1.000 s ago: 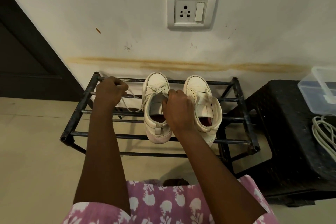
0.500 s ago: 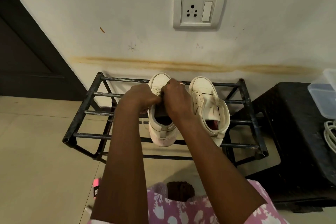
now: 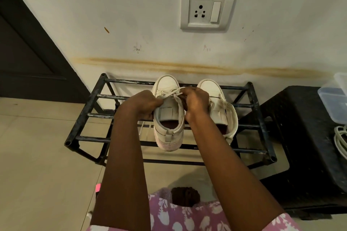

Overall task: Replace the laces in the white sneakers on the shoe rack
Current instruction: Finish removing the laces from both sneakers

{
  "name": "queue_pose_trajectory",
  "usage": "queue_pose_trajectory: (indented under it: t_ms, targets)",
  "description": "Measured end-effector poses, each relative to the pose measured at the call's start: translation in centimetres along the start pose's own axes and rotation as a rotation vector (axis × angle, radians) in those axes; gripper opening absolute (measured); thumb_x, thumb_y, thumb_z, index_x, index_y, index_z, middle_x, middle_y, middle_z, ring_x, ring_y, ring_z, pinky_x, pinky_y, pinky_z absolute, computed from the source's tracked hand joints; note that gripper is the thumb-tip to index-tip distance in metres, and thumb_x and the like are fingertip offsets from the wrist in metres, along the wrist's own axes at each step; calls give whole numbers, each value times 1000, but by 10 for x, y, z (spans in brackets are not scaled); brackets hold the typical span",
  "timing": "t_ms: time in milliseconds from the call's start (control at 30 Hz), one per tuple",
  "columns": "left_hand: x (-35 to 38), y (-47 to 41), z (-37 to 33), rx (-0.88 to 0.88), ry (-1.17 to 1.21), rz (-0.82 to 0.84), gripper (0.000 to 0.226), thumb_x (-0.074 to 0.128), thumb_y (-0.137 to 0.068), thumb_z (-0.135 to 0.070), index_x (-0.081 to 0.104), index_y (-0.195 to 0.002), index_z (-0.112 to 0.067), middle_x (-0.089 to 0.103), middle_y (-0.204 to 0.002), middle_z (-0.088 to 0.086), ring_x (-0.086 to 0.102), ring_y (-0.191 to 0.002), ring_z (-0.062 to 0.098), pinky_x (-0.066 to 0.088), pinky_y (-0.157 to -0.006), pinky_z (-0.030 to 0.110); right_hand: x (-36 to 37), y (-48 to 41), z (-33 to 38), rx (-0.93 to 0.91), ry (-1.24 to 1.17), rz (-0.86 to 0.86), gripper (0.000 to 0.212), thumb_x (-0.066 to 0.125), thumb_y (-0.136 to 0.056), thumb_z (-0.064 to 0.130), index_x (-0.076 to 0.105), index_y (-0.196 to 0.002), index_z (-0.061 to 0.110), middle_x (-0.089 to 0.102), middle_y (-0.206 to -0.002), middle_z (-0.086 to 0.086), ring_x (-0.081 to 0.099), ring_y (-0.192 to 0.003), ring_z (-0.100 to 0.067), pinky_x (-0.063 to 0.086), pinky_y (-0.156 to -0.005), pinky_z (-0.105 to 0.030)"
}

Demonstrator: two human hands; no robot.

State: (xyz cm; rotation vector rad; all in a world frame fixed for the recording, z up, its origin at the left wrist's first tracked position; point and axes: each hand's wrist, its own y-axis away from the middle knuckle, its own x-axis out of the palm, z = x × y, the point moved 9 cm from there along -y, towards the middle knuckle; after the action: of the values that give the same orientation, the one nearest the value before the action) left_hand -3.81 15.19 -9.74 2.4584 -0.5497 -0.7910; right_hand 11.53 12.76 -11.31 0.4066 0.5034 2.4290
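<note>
The off-white plastered wall point(image 3: 131, 15) fills the upper half of the scene, with a brownish stain streak point(image 3: 187, 67) running across it low down. A dark wooden door point(image 3: 22, 52) stands at the far left, and beige floor tiles point(image 3: 37, 155) spread beneath everything.

Against the wall sits the low black metal shoe rack point(image 3: 90, 99) made of thin bars. Just beside it on the right is a black textured plastic stool point(image 3: 300, 137), which carries a clear plastic lidded box point(image 3: 334, 103) and a coil of white cable point(image 3: 340, 140). A white switch-and-socket plate point(image 3: 207, 8) is fixed to the wall above the rack.

At the bottom edge a pink floral garment point(image 3: 187, 215) covers the person's lap, and both bare forearms reach forward from it to the rack.

The two white high-top sneakers stand side by side on the top bars, toes to the wall. The left white sneaker point(image 3: 169, 131) lies between the hands, its heel hanging over the front bar. The right white sneaker point(image 3: 231, 118) is just beside it, partly behind the right wrist.

The left hand point(image 3: 142, 102) is curled tight at that left sneaker's left edge, gripping the white shoelace point(image 3: 172, 93), whose loose end dangles below the hand. The right hand point(image 3: 197, 102) pinches the same lace above the tongue with bent fingers. The strands cross between the two hands over the eyelets.
</note>
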Motion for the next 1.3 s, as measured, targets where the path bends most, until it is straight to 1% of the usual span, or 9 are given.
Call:
queue_pose_trajectory:
  t_ms: [67,200,300,467,667,900,1033,1133,1300]
  targets:
    - [0,0,3,-19,-57,7,43,45,-97,-34,57,-111,6,61,-104,23,60,-100,34,49,-95,48,5,1,17,-170,321,38,20,57,-76,-3,61,-73,16,65,-78,-6,65,-82,-31,56,-75,-41]
    - [13,3,0,0,-201,41,40,36,-100,-30,51,-124,-2,55,-122,19,53,-114,32,42,-101,41,33,22,43,-505,857,231,21,62,-80,9,71,-100,10,64,-108,-4,56,-93,-13,40,-73,-14]
    - [26,5,2,-5,-95,96,40,41,-97,-16,39,-135,-4,52,-130,16,50,-118,30,42,-102,38,48,31,43,-640,1094,277,30,68,-79,21,70,-106,10,53,-123,-7,49,-114,-23,39,-93,-27]
    - [25,-11,22,-36,-37,109,68,54,-78,-37,37,-137,-10,60,-120,16,61,-108,30,51,-94,48,58,41,32,-785,1412,256,27,60,-87,18,67,-111,7,50,-127,-10,43,-119,-28,44,-94,-36]
    - [26,-2,17,-29,-4,71,35,40,-97,-19,45,-130,-12,59,-120,16,58,-109,32,49,-95,49,48,42,42,-804,1206,152,23,58,-85,14,73,-100,8,60,-116,-6,53,-108,-24,47,-86,-34]
    - [19,6,12,42,-67,-164,39,33,-99,-22,45,-133,-6,54,-128,20,51,-118,37,42,-102,44,-6,26,72,-540,622,-140,15,63,-80,10,76,-84,14,72,-88,0,64,-79,-17,49,-63,-21]
    - [18,16,7,96,-129,-352,36,35,-99,-13,47,-131,-3,54,-129,20,49,-119,36,38,-93,36,-40,12,84,-445,652,-265,19,58,-84,2,75,-93,6,70,-82,-5,60,-72,-16,36,-45,-7]
    - [14,19,8,120,-80,-442,35,37,-97,-10,51,-128,-2,57,-124,21,50,-116,36,39,-94,38,-34,10,78,-453,847,-210,25,51,-84,-3,71,-97,1,69,-98,-16,62,-88,-25,45,-67,-25]
    - [14,17,8,117,-70,-461,36,36,-97,-10,51,-128,-4,58,-123,21,51,-115,36,38,-92,36,20,34,75,-697,1061,104,32,60,-84,14,65,-115,10,51,-125,-9,41,-121,-26,32,-97,-28]
